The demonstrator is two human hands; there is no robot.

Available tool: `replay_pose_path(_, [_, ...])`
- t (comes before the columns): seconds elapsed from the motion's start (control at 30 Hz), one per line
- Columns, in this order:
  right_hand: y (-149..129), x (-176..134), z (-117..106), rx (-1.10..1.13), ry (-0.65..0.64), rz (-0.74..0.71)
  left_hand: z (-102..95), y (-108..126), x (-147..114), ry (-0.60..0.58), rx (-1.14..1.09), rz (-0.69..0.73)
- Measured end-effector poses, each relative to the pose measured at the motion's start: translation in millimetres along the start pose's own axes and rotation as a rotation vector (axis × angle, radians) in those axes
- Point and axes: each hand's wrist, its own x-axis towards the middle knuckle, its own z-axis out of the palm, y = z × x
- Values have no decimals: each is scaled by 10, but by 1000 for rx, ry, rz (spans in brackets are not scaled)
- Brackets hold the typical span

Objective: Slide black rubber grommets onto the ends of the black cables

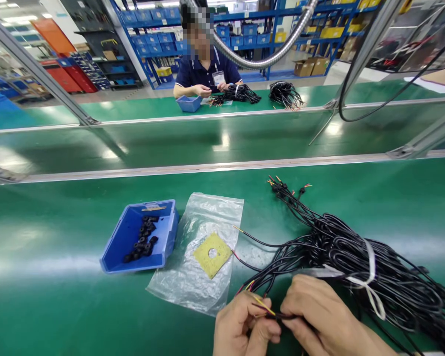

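Low in the view, my left hand (241,324) pinches the stripped end of a black cable (282,316), where thin yellow and dark red wires fan out. Close beside it my right hand (319,311) is closed round the same cable, a short way back from that end. Behind and to the right lies a large bundle of black cables (341,247), bound with a white tie (371,267); several coloured wire ends stick out of it. The fingertips partly cover the cable end.
A blue bin (113,247) with small black fittings (143,242) stands left. Beside it, a clear plastic bag (203,212) lies under a yellow square pad (203,254) with a hole. A metal rail (170,170) crosses behind. Across the bench, a person (207,69) handles cables near another blue bin (189,104).
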Motion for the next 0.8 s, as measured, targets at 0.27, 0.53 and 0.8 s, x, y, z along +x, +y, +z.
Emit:
replay_pose_path(0.27, [-5,11,24,-17,-44,27,-151,102,195,-235,437,495])
replay_pose_path(0.53, [5,-58,50,8,-88,72,-88,221,216,-195,546,580])
replay_pose_path(0.8, [72,-111,104,59,-62,57,-99,157,170,-228,427,354])
